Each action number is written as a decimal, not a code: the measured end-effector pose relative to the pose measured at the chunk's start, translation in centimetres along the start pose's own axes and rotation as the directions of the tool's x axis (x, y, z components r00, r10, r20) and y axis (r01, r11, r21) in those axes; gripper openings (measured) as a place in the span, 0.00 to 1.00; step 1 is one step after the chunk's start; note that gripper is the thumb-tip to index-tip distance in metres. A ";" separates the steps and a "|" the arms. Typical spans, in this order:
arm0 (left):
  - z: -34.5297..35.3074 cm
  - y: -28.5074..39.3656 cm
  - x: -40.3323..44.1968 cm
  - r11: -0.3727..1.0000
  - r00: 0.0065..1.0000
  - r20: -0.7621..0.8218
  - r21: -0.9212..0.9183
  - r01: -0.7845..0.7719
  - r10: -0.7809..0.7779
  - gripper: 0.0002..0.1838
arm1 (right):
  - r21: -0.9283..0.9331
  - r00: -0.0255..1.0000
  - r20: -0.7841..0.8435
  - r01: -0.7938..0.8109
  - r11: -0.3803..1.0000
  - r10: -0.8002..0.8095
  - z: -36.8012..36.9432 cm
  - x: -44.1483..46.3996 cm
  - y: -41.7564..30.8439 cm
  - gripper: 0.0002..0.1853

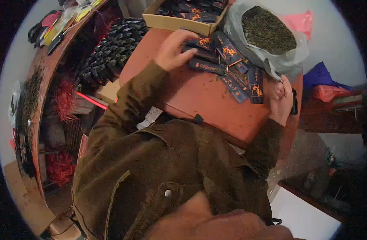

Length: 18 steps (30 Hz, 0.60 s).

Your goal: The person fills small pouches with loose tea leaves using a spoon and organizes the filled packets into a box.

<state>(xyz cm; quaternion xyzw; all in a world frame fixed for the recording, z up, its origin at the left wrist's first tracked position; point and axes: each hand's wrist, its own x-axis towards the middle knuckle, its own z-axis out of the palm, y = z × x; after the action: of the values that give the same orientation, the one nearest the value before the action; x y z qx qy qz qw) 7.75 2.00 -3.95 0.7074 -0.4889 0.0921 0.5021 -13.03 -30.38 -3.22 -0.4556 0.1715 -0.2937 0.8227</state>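
Fingers of the left hand (176, 51) are curving over dark printed packets (228, 54), thumb and forefinger standing apart; whether they are touching one is unclear. To the left, many black wrapped pieces (111, 50) are lying in rows beside the orange-brown table (179, 90). Just beyond the left hand, an open cardboard box (176, 25) is holding more dark packets with orange marks. Between the hands, the loose packets are overlapping on the tabletop among scattered crumbs, showing large orange brush-style characters and smaller orange print, too blurred to read. Farther right, a clear plastic bag (234, 29) is holding dark dried leaves (269, 32). At its near edge, the right hand (281, 100) is pinching the end of a dark, silvery sachet (272, 70), fingers closed on it.
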 end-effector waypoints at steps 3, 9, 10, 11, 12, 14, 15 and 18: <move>3.1 1.7 4.0 0.892 0.965 0.156 0.374 -0.253 0.209 0.28 | 0.019 0.999 0.048 -0.018 1.000 0.017 -0.2 0.3 0.0 0.13; 7.9 0.7 8.4 0.623 0.888 0.456 0.681 -0.385 0.051 0.32 | 0.114 0.992 0.122 -0.021 0.993 0.007 -0.7 0.6 0.5 0.13; 8.4 0.8 8.8 0.586 0.869 0.495 0.705 -0.400 -0.002 0.32 | 0.130 0.992 0.126 -0.021 0.991 0.005 -0.7 0.6 0.5 0.13; 8.9 0.5 8.9 0.514 0.855 0.519 0.739 -0.435 -0.024 0.30 | 0.119 0.990 0.142 -0.007 0.993 -0.010 -0.7 0.6 0.5 0.13; 9.2 0.3 9.1 0.511 0.842 0.538 0.738 -0.441 -0.051 0.29 | 0.125 0.990 0.141 -0.008 0.992 -0.010 -0.6 0.6 0.5 0.13; 9.5 -0.1 9.3 0.507 0.813 0.571 0.736 -0.449 -0.109 0.26 | 0.135 0.990 0.141 -0.015 0.991 -0.004 -0.6 0.5 0.5 0.13; 9.8 -0.5 9.4 0.516 0.822 0.562 0.733 -0.444 -0.091 0.25 | 0.153 0.985 0.172 -0.009 0.988 -0.018 -0.4 0.3 0.5 0.14; 9.5 -0.9 9.0 0.531 0.846 0.533 0.720 -0.447 -0.010 0.23 | 0.136 0.987 0.163 -0.012 0.991 -0.011 -0.1 0.1 0.4 0.14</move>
<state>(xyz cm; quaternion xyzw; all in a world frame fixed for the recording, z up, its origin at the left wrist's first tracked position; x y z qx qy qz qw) 9.55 -10.96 -3.51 0.7873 -0.5827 0.1975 -0.0400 -12.90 -30.36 -3.64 -0.4206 0.0830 -0.2661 0.8633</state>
